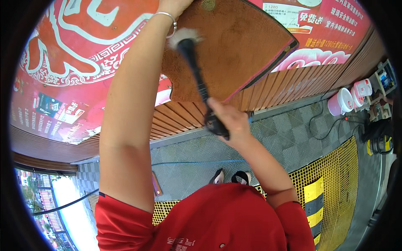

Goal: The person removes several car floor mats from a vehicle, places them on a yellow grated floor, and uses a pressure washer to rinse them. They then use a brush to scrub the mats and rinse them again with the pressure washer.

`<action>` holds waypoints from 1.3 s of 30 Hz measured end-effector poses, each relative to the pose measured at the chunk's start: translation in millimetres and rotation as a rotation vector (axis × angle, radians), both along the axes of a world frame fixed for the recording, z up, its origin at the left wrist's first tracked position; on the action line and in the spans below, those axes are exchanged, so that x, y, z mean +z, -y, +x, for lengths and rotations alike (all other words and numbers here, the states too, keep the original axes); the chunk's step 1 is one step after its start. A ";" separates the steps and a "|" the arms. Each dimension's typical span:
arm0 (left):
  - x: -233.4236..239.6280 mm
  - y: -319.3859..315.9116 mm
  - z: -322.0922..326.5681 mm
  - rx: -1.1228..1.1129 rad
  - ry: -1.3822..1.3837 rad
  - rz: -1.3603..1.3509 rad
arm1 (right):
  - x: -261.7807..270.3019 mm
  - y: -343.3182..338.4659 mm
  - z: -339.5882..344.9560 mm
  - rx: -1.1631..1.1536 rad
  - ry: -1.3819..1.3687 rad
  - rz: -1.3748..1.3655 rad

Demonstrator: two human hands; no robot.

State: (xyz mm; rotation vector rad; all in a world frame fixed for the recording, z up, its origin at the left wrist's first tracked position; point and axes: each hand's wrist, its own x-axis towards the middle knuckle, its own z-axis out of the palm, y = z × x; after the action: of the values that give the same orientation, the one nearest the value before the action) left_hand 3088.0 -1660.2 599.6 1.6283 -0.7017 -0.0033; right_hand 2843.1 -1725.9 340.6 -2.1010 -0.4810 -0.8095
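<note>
A brown carpet car floor mat (216,59) with a dark bound edge lies against a poster-covered wall. My left hand (176,7) reaches up to the mat's upper left part. Its fingers are cut off by the frame's top, so its hold is hidden. My right hand (230,120) grips a black cleaning gun (196,73) with a long neck. The white bristle brush head (185,37) at its tip is against or just over the mat, blurred, close to my left wrist.
Wooden slats (179,120) line the wall below the red posters (72,103). A blue hose (201,162) crosses the grey tiled floor (276,138). White buckets (340,102) and dark hoses stand at right. Yellow grating (337,175) carries a yellow-black ramp strip (313,200).
</note>
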 end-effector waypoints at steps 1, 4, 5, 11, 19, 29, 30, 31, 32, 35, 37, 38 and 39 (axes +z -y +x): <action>-0.3 0.2 0.2 0.017 0.021 0.037 | 3.3 -6.6 0.9 0.026 -0.110 -0.207; -0.7 -0.4 1.3 0.050 0.077 0.064 | 13.1 -21.6 4.2 0.110 -0.706 -0.627; -0.9 -1.1 1.9 0.118 0.198 0.107 | 16.6 -24.6 3.2 0.109 -0.744 -0.594; -1.8 -8.8 8.9 0.050 0.113 0.125 | 30.7 40.1 -2.2 0.016 -0.163 0.119; -1.5 -5.5 8.3 0.116 0.218 0.196 | 55.2 176.7 -46.8 -0.761 -0.156 0.484; 0.9 -6.6 7.7 0.117 0.177 0.255 | 72.7 151.7 -18.5 -0.756 -0.214 0.877; 0.2 -5.7 7.7 0.105 0.203 0.222 | 81.6 147.9 -19.4 -0.631 -0.066 0.756; 0.1 -5.8 8.1 0.109 0.209 0.198 | 87.9 134.0 -19.4 -0.557 -0.007 0.689; -1.5 -4.9 7.6 0.106 0.178 0.199 | 91.6 117.8 -19.6 -0.391 0.090 0.572; -2.9 -6.1 5.1 0.056 0.185 0.176 | 75.1 95.6 -21.8 -0.042 0.009 0.521; -4.1 -6.3 3.9 0.118 0.207 0.212 | 45.1 108.9 -24.7 -0.309 -0.018 0.657; -4.7 -6.5 3.6 0.085 0.233 0.209 | 28.2 127.9 -22.1 -0.479 -0.012 0.829; -5.1 -6.7 3.5 0.095 0.253 0.200 | 11.8 147.9 -25.6 -0.661 -0.115 0.912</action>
State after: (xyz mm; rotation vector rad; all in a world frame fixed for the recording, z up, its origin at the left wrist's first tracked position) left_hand 3091.5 -1653.5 594.5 1.8725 -0.8375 0.2104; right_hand 2817.5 -1873.8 352.4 -1.3938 0.6015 -1.0039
